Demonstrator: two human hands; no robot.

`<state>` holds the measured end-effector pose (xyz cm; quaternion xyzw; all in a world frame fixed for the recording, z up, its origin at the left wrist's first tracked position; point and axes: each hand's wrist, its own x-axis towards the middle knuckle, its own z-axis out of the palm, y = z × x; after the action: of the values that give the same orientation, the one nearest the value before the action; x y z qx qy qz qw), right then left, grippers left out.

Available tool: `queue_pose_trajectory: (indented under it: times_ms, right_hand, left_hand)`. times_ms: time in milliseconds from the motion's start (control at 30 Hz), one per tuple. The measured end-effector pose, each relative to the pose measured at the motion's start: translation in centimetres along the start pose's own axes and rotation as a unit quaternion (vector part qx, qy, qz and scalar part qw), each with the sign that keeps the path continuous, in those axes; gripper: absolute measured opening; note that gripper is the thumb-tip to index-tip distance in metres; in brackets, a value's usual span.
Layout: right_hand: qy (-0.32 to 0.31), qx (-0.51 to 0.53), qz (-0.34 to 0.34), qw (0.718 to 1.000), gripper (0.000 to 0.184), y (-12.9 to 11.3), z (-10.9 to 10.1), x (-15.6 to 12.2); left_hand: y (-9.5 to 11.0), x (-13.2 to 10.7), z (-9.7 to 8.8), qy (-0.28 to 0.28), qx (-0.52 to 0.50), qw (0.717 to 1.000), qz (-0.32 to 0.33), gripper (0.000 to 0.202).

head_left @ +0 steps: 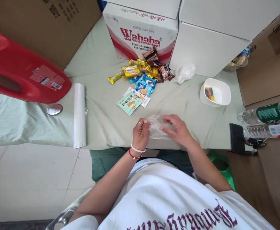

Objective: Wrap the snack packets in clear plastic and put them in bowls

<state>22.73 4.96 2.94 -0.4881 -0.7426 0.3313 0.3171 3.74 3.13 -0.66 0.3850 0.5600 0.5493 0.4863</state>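
Observation:
A thin clear plastic bag (pixel 156 127) lies at the near edge of the cloth-covered table (pixel 106 121). My left hand (pixel 140 133) pinches the bag's left edge with closed fingers. My right hand (pixel 178 129) grips the bag's right side, fingers curled on the film. A pile of snack packets (pixel 141 76) lies beyond the hands, with a teal packet (pixel 129 103) nearest to them.
A roll of clear bags (pixel 79 115) lies to the left, beside a red jug (pixel 22 73) and a round metal lid (pixel 54 109). A white bowl (pixel 220 94) holding one snack sits at right. A Wahaha box (pixel 140 32), white boxes, cardboard cartons and water bottles (pixel 266 115) surround the table.

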Motion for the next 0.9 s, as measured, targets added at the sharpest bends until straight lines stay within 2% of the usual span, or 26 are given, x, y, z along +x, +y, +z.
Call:
queue_pose_trajectory:
  times_ms: [67, 100, 200, 267, 333, 367, 433, 500, 533, 633, 733, 800, 867, 900]
  right_hand:
    - [-0.098, -0.015, 0.022, 0.995, 0.016, 0.6, 0.9, -0.2]
    - [-0.119, -0.013, 0.033, 0.992, 0.017, 1.0, 1.3, -0.5]
    - [-0.120, 0.003, 0.047, 0.992, 0.019, 2.0, 2.4, -1.9]
    - [-0.112, 0.010, 0.045, 0.993, 0.020, 2.4, 2.8, -2.7]
    - [-0.108, -0.001, 0.042, 0.993, 0.026, 2.5, 3.1, -3.4]
    - [-0.109, -0.013, 0.040, 0.993, 0.030, 2.6, 3.2, -3.6]
    - [-0.117, -0.045, 0.036, 0.991, 0.039, 2.6, 3.5, -4.0]
    - [-0.122, -0.077, 0.025, 0.989, 0.043, 2.7, 3.7, -4.3]
    - [-0.121, -0.089, 0.017, 0.989, 0.044, 2.7, 3.7, -4.5]
    - [-0.114, -0.106, -0.012, 0.988, 0.044, 2.9, 3.9, -5.1]
    - [-0.112, -0.104, -0.023, 0.988, 0.044, 3.0, 4.0, -5.5]
    - [-0.111, -0.102, -0.022, 0.988, 0.044, 3.0, 4.1, -5.6]
    - [-0.112, -0.097, -0.019, 0.989, 0.045, 3.0, 4.1, -5.6]
    - [-0.112, -0.092, -0.016, 0.989, 0.044, 3.0, 4.1, -5.6]
  left_hand:
    - [-0.4, 0.6, -0.6, 0.030, -0.045, 0.998, -0.041, 0.049]
    - [-0.6, 0.9, -0.9, 0.048, -0.077, 0.993, -0.072, 0.051]
    - [-1.5, 1.4, -2.2, 0.051, -0.135, 0.980, -0.139, 0.052]
    - [-1.9, 1.2, -2.8, 0.028, -0.112, 0.984, -0.135, 0.056]
    - [-2.2, 1.0, -3.3, 0.017, -0.040, 0.994, -0.097, 0.076]
    - [-2.2, 1.0, -3.5, 0.018, -0.005, 0.997, -0.081, 0.080]
    - [-2.2, 1.4, -3.8, 0.029, 0.034, 0.996, -0.081, 0.059]
    - [-2.0, 2.2, -4.3, 0.060, 0.027, 0.992, -0.106, 0.034]
    - [-1.9, 2.7, -4.6, 0.077, 0.024, 0.991, -0.111, 0.028]
    - [-1.3, 3.9, -5.7, 0.115, 0.050, 0.989, -0.080, 0.024]
    - [-0.7, 3.8, -6.9, 0.126, 0.086, 0.987, -0.049, 0.028]
    - [-0.4, 3.1, -7.3, 0.088, 0.124, 0.988, 0.007, 0.040]
    - [-0.4, 2.2, -7.5, -0.004, 0.201, 0.975, 0.092, 0.064]
    - [-0.4, 1.9, -7.4, -0.054, 0.248, 0.959, 0.128, 0.073]
